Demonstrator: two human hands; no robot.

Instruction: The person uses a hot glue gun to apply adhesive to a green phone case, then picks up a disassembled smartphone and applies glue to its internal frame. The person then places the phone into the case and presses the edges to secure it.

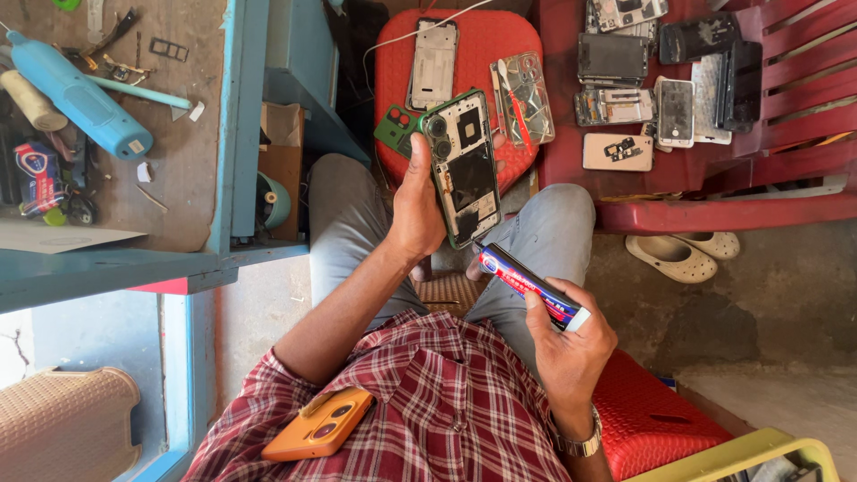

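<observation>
Over the lap, left hand (418, 210) grips an opened green phone (464, 168) while right hand (571, 344) clasps a glue tube (527, 284), nozzle touching its near edge, seemingly mid-gluing; steady tracing seems needed.

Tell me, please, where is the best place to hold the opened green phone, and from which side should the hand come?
Probably by its two long green edges, from behind, as the left hand grips the phone now. Its open inner side faces the camera, so fingers should stay off it.

Bright, even daylight fills the sharp picture, with soft shadows, mild glare lower left, and slight wide-angle bending at the edges.
</observation>
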